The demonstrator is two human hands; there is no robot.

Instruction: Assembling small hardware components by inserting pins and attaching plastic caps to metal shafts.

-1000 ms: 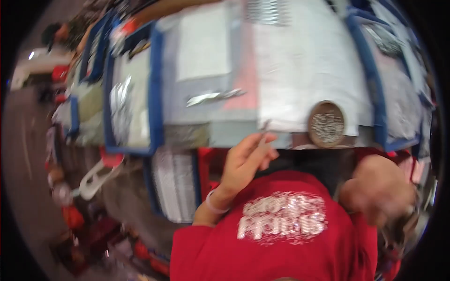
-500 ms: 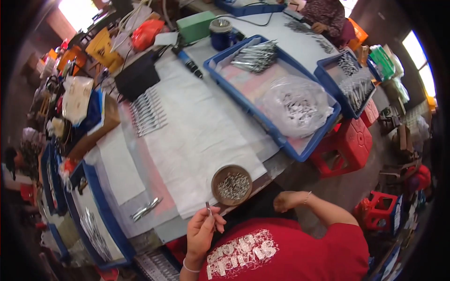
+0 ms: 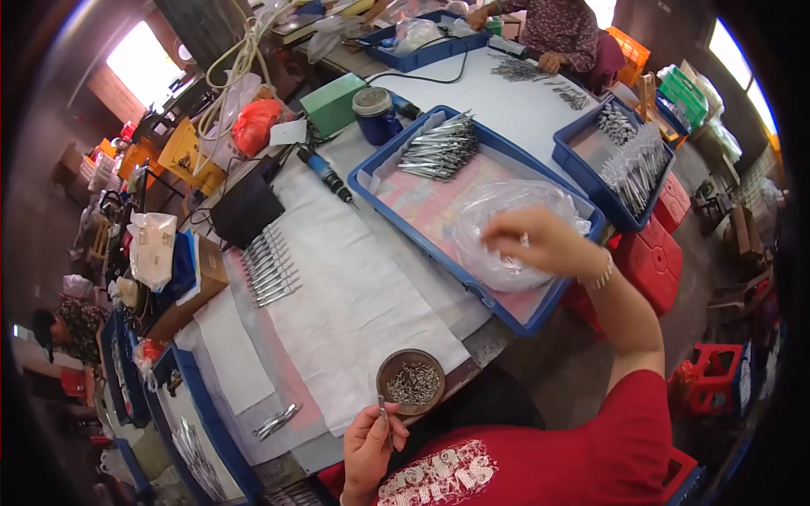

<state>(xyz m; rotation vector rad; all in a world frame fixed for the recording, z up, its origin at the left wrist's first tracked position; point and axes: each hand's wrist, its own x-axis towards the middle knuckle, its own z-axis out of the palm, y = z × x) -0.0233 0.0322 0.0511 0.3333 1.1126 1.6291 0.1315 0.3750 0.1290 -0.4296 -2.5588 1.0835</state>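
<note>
At the near edge of the table, my left hand point(image 3: 371, 443) is closed, pinching a slim metal piece point(image 3: 382, 410) upright between thumb and fingers; its exact kind is hard to make out. Just beyond it stands a round brown bowl point(image 3: 380, 377) full of tiny metal parts. Out to the right, my right hand point(image 3: 540, 240) hovers over a clear plastic bag point(image 3: 481, 268) of small shiny metal parts, fingers bent downward and loosely apart, with nothing visible in them. The bag lies in a large blue tray point(image 3: 411, 221), which also holds a pile of slender metal tools point(image 3: 439, 148).
A row of metal tools point(image 3: 270, 266) lies on the white cloth point(image 3: 354, 278). Behind are a blue electric screwdriver point(image 3: 325, 175), a blue jar point(image 3: 377, 118) and a green box point(image 3: 333, 103). A smaller blue tray point(image 3: 578, 160) stands right; a co-worker point(image 3: 561, 38) sits across.
My right hand has swung from beside my body up and forward to the plastic bag. My left hand still holds the metal piece by the bowl. The whole view has shifted slightly.
</note>
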